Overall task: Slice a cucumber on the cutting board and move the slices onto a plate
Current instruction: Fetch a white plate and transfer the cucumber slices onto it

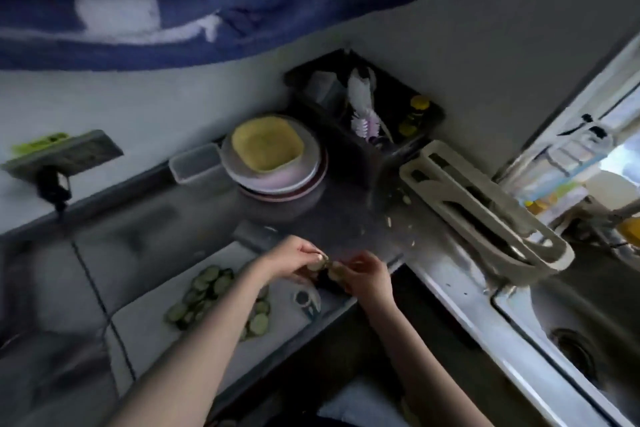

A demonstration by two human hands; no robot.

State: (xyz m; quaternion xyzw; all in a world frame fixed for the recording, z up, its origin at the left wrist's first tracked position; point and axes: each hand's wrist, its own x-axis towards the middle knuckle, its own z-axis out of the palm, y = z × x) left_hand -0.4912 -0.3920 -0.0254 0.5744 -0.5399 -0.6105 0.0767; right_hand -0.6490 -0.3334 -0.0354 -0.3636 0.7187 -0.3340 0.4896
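Above the cutting board (pixel 145 319), the left hand (pixel 294 258) and right hand (pixel 363 274) meet, fingers pinching cucumber slices (pixel 320 265); more slices (pixel 204 295) lie on the board.

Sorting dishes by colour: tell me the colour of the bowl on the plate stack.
Yellow: the bowl, seen in the head view.

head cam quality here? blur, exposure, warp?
Head view: dim overall, blown out at the bright window; wide-angle warp bends the steel sink rim; soft focus smears the pale green cucumber slices and both hands.
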